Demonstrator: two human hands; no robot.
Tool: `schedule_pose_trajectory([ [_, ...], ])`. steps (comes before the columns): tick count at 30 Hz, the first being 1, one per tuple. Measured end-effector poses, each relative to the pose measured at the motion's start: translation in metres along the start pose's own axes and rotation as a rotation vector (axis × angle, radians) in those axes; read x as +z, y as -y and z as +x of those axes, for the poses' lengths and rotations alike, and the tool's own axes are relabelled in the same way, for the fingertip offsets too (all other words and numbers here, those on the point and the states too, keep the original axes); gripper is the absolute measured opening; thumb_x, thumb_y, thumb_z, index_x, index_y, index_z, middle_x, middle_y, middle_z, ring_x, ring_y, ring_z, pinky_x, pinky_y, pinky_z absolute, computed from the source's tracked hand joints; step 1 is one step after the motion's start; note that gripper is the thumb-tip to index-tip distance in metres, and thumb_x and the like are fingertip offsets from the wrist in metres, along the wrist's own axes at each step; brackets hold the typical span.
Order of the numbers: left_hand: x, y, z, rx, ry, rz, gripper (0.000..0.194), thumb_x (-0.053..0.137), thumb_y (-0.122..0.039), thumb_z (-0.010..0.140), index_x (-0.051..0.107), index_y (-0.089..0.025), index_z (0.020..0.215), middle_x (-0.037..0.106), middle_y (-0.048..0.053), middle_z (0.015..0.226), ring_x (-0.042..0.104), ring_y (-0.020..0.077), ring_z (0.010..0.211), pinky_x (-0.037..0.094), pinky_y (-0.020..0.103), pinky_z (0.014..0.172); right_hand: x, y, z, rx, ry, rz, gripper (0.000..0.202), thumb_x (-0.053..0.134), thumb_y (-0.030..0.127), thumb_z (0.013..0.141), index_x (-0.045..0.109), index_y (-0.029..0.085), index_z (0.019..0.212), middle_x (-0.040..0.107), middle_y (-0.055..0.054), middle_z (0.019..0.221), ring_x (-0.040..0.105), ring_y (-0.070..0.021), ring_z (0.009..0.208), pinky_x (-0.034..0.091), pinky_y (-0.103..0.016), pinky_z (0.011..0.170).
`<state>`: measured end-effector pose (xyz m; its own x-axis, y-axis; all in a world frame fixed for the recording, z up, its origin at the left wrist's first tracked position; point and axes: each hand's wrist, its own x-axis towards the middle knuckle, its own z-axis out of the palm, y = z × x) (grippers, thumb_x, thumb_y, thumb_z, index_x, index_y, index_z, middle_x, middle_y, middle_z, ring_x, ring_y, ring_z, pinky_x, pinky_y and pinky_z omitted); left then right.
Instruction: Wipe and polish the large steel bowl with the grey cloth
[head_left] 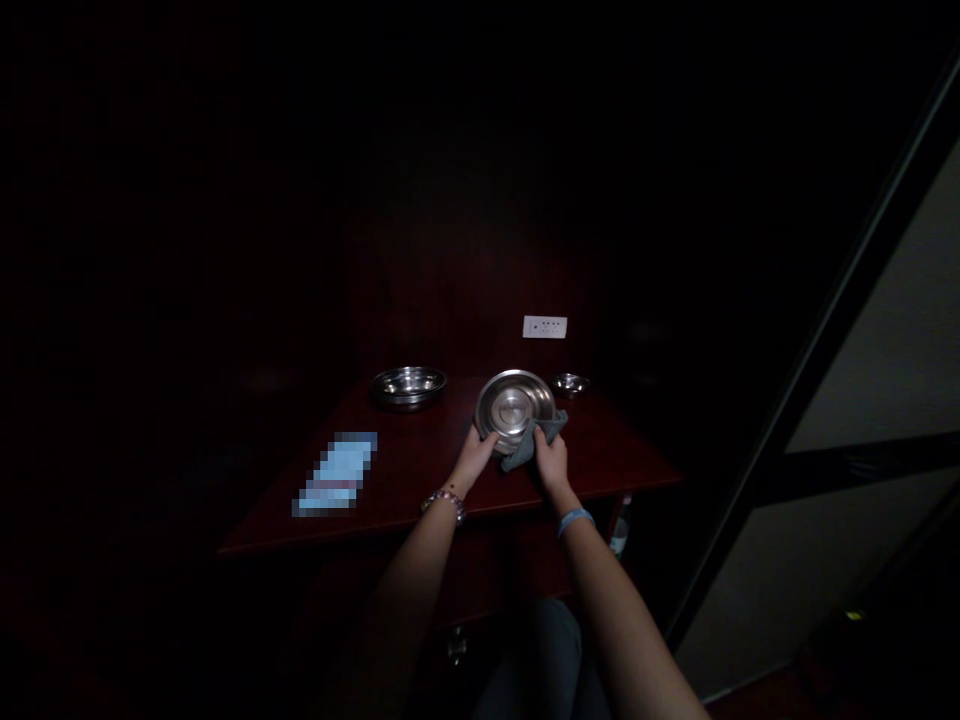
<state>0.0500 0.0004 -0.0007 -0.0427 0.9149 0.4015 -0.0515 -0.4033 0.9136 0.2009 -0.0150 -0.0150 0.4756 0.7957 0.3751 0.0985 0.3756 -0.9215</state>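
Observation:
A shiny metal bowl (pixel 514 405) is held up over the desk, tilted so its inside faces me. My left hand (pixel 474 460) grips its lower left rim, thumb on the inner side. At the lower right rim, my right hand (pixel 551 460) is closed on a grey cloth (pixel 519 452), which is folded over the bowl's edge under my thumb. The fingers behind the bowl are hidden. Further left on the desk stand stacked metal bowls (pixel 409 388). A smaller metal bowl (pixel 571 385) sits behind my right hand, to the right.
The dark red desk (pixel 420 480) carries a blurred light-blue flat item (pixel 337 475) at the left. A white power socket (pixel 545 327) is on the back wall. Below the desk's right edge stands a bottle (pixel 621 530). A dark-framed panel (pixel 862 380) rises at the right.

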Motion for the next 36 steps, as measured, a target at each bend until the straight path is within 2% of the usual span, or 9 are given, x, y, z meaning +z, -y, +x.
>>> schedule_pose_trajectory([
  [6,-0.003,0.002,0.005,-0.078,-0.105,0.033,0.038,0.05,-0.027,0.088,0.064,-0.011,0.119,0.071,0.014,0.122,0.06,0.0288,0.125,0.04,0.045,0.114,-0.001,0.001,-0.001,0.018,0.026,0.021,0.038,0.065,0.049,0.082,0.073,0.014,0.095,0.078,-0.015,0.102,0.073,-0.0264,0.095,0.055,-0.034,0.085],
  [13,-0.007,0.003,0.005,-0.088,-0.223,0.038,0.041,0.041,-0.037,0.097,0.065,-0.013,0.12,0.071,0.015,0.125,0.06,0.0252,0.127,0.041,0.04,0.115,0.001,0.01,-0.006,-0.036,0.047,0.174,0.06,0.072,0.05,0.079,0.06,0.016,0.127,0.072,-0.013,0.124,0.068,-0.0243,0.112,0.05,-0.037,0.102],
  [18,-0.008,0.003,0.004,-0.08,-0.196,0.08,0.044,0.042,-0.042,0.099,0.065,-0.012,0.122,0.071,0.015,0.125,0.06,0.0265,0.128,0.04,0.041,0.115,0.002,0.021,-0.009,-0.072,0.026,0.185,0.076,0.07,0.051,0.081,0.043,0.016,0.143,0.065,-0.014,0.135,0.065,-0.0226,0.119,0.044,-0.037,0.11],
  [23,-0.007,0.003,0.002,-0.054,-0.169,0.096,0.046,0.042,-0.041,0.1,0.062,-0.011,0.128,0.067,0.016,0.131,0.061,0.0272,0.127,0.04,0.042,0.115,0.0,0.025,-0.011,-0.034,0.002,0.203,0.092,0.07,0.051,0.082,0.024,0.016,0.154,0.06,-0.016,0.141,0.062,-0.0227,0.124,0.042,-0.038,0.112],
  [28,-0.005,0.002,0.001,-0.062,-0.123,0.074,0.047,0.043,-0.046,0.098,0.065,-0.013,0.123,0.07,0.015,0.127,0.062,0.0264,0.125,0.041,0.041,0.115,0.001,0.026,-0.012,-0.058,0.039,0.23,0.09,0.066,0.049,0.086,0.019,0.018,0.156,0.054,-0.016,0.147,0.058,-0.023,0.128,0.039,-0.04,0.114],
  [33,-0.004,0.001,0.0,-0.102,-0.079,0.064,0.045,0.048,-0.049,0.096,0.069,-0.015,0.115,0.074,0.015,0.119,0.064,0.0277,0.122,0.041,0.042,0.115,0.0,0.027,-0.011,-0.123,0.08,0.176,0.096,0.066,0.049,0.086,0.012,0.023,0.161,0.036,-0.013,0.161,0.039,-0.0249,0.146,0.028,-0.046,0.12],
  [36,-0.004,0.001,-0.001,-0.114,-0.069,0.061,0.049,0.047,-0.052,0.095,0.068,-0.013,0.117,0.072,0.016,0.122,0.063,0.0277,0.124,0.041,0.042,0.114,-0.002,0.026,-0.011,-0.144,0.112,0.08,0.097,0.067,0.053,0.084,0.015,0.025,0.161,0.033,-0.011,0.163,0.026,-0.0264,0.152,0.019,-0.05,0.123],
])
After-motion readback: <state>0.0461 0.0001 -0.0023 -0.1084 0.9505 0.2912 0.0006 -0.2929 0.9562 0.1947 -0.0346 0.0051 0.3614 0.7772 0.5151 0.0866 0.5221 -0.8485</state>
